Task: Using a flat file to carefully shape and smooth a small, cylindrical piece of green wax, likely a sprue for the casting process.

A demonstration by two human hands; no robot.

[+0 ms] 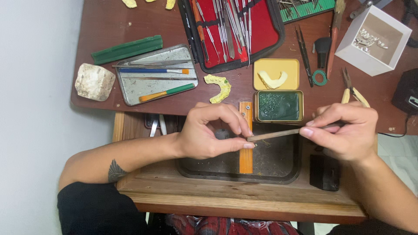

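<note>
Left hand [209,132]: closed in a pinch on a tiny piece, too small to identify, braced against the orange peg [246,143]
Right hand [346,130]: gripped a thin tool [278,134], tip meeting the piece at the peg
Tray [278,172]: dark, under both hands, set in the near wooden bench
Advice: keeping the pinch pressed to the peg and the strokes short would likely steady the work
Green tin [278,105]: just beyond the tool
Yellow cast [220,87]: further, left of the tin
Red tool case [235,30]: far edge, open
</note>
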